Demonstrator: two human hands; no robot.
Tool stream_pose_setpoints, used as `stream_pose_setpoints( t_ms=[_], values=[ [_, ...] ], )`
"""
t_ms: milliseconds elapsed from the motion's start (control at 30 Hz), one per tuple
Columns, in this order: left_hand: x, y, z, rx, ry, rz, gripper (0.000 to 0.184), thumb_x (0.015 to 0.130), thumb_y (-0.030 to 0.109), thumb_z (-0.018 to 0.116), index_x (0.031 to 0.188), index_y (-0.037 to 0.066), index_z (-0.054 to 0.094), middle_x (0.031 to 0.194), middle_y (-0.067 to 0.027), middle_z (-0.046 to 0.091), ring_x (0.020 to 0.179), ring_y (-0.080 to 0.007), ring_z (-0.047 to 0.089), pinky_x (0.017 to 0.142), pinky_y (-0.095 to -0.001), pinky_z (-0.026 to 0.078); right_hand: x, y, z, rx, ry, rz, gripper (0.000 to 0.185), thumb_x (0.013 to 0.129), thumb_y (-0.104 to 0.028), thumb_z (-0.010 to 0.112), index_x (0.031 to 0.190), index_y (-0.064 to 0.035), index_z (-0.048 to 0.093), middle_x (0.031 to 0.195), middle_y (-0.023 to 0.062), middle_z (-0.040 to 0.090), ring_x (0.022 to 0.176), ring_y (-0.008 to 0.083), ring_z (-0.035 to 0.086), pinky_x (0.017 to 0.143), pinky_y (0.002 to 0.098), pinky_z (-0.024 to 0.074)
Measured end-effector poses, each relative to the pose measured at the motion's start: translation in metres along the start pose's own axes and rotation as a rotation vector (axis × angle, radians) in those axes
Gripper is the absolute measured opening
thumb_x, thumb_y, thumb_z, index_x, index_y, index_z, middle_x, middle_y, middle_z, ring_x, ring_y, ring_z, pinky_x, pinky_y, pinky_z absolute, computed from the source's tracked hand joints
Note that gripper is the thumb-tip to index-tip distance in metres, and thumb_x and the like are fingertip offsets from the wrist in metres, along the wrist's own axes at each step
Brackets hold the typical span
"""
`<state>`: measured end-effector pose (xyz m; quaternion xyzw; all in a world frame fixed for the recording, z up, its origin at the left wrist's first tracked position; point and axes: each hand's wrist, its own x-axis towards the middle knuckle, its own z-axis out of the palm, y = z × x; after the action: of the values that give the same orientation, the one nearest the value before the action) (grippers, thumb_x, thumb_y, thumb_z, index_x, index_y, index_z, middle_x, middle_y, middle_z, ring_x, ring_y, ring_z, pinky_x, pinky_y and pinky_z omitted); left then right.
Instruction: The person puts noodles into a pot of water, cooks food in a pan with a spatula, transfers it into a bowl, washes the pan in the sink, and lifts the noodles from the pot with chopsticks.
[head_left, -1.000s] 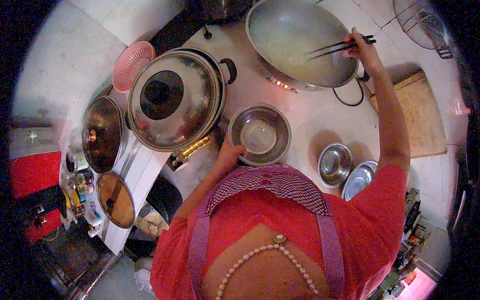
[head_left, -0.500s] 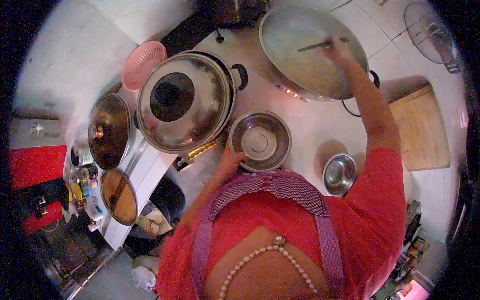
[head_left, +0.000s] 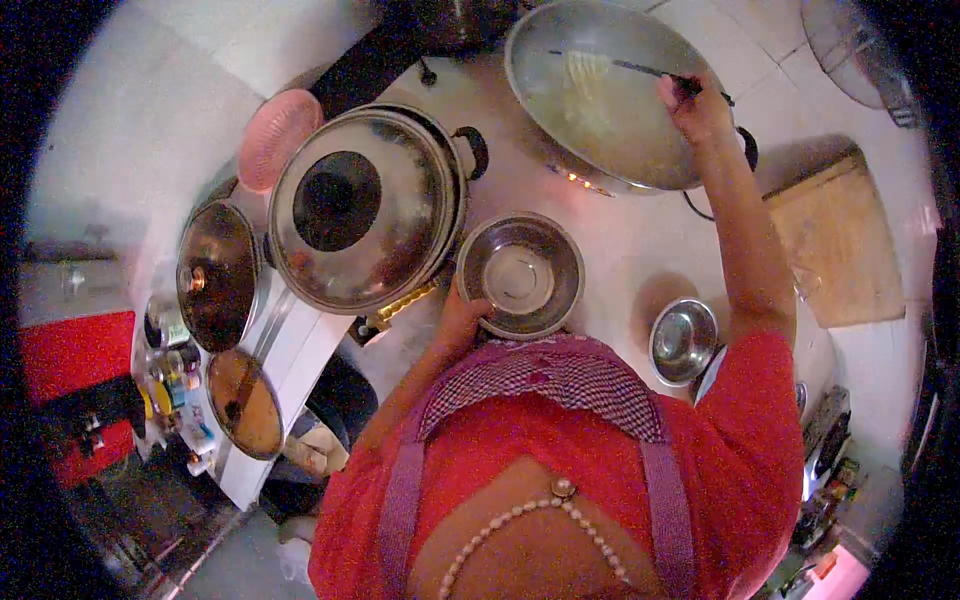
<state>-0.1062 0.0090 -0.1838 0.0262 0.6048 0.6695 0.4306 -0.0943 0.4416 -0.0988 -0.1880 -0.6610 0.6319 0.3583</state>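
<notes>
My left hand (head_left: 467, 315) grips the left rim of a steel bowl (head_left: 556, 232), with the thumb over the edge. The bowl is held close to the apron, and its inside shows no food. Over the large wok (head_left: 530, 112) at the upper right, my right hand (head_left: 700, 108) is closed around long dark chopsticks (head_left: 642, 68). Pale noodles (head_left: 586, 85) hang from their far part, trailing down toward the cloudy liquid. How the fingers sit on the sticks is partly blurred.
Flames (head_left: 580, 180) burn under the wok's near edge. A big lidded pot (head_left: 400, 230) stands left of the bowl, with a pink basket (head_left: 278, 135) behind it. A small steel bowl (head_left: 683, 340) and a wooden board (head_left: 840, 240) lie to the right. Glass lids (head_left: 215, 250) lean at left.
My right hand has moved slightly right, and noodles now hang from the chopsticks above the wok. My left hand still holds the bowl in nearly the same spot.
</notes>
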Motion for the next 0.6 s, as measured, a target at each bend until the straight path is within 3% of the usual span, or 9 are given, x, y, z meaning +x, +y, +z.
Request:
stream_pose_setpoints(
  t_ms=[67,167,233,300,400,467,600],
  values=[
    [0.006,0.004,-0.001,0.255,-0.028,-0.063,0.064,0.056,-0.003,0.054,0.117,0.004,0.037,0.097,-0.0078,0.053,0.083,-0.0190,0.053,0.071,-0.0288,0.045,-0.012,-0.025,0.002,0.226,0.093,0.136,0.039,0.090,-0.034,0.038,0.083,0.0031,0.046,0.087,0.0170,0.052,0.079,0.0299,0.052,0.079,0.0407,0.0484],
    [0.018,-0.020,-0.006,-0.028,-0.031,-0.065,0.065,0.056,-0.003,0.055,0.118,0.004,0.036,0.099,-0.0080,0.053,0.083,-0.0182,0.053,0.070,-0.0277,0.045,-0.035,-0.074,0.013,0.648,0.305,0.365,0.040,0.089,-0.035,0.039,0.080,0.0031,0.047,0.082,0.0156,0.052,0.078,0.0283,0.053,0.081,0.0399,0.0482],
    [0.022,-0.016,-0.018,0.306,-0.147,-0.110,0.064,0.058,-0.003,0.054,0.119,0.004,0.036,0.101,-0.0080,0.052,0.085,-0.0177,0.052,0.071,-0.0268,0.044,-0.039,-0.062,-0.006,0.259,0.226,0.178,0.041,0.089,-0.035,0.040,0.078,0.0035,0.048,0.080,0.0150,0.053,0.078,0.0278,0.053,0.081,0.0392,0.0481],
    [0.020,0.000,-0.011,0.438,-0.182,-0.094,0.064,0.059,-0.002,0.054,0.120,0.004,0.036,0.102,-0.0078,0.052,0.086,-0.0172,0.051,0.071,-0.0262,0.044,-0.043,-0.068,-0.028,0.447,0.187,0.189,0.041,0.089,-0.035,0.040,0.078,0.0040,0.048,0.079,0.0157,0.052,0.078,0.0276,0.053,0.081,0.0386,0.0481],
    [0.012,0.031,0.003,0.275,-0.179,-0.057,0.064,0.061,-0.001,0.054,0.121,0.004,0.035,0.102,-0.0071,0.052,0.085,-0.0168,0.051,0.071,-0.0258,0.044,-0.058,-0.110,-0.006,0.887,0.115,0.309,0.041,0.089,-0.034,0.040,0.078,0.0043,0.048,0.078,0.0164,0.052,0.079,0.0277,0.053,0.082,0.0383,0.0479],
    [0.019,0.030,-0.005,0.110,-0.274,-0.095,0.064,0.061,-0.001,0.054,0.122,0.005,0.034,0.102,-0.0067,0.052,0.085,-0.0165,0.051,0.071,-0.0259,0.044,-0.062,-0.124,0.003,0.905,0.069,0.285,0.040,0.089,-0.033,0.041,0.078,0.0046,0.048,0.078,0.0168,0.052,0.080,0.0279,0.053,0.083,0.0383,0.0478],
    [0.015,0.052,-0.007,0.105,-0.313,-0.148,0.067,0.061,-0.003,0.053,0.124,0.006,0.033,0.102,-0.0065,0.052,0.087,-0.0172,0.051,0.073,-0.0264,0.044,-0.064,-0.152,0.021,0.867,0.078,0.263,0.036,0.089,-0.030,0.043,0.079,0.0047,0.048,0.078,0.0162,0.052,0.080,0.0272,0.052,0.082,0.0376,0.0479]
  ],
)
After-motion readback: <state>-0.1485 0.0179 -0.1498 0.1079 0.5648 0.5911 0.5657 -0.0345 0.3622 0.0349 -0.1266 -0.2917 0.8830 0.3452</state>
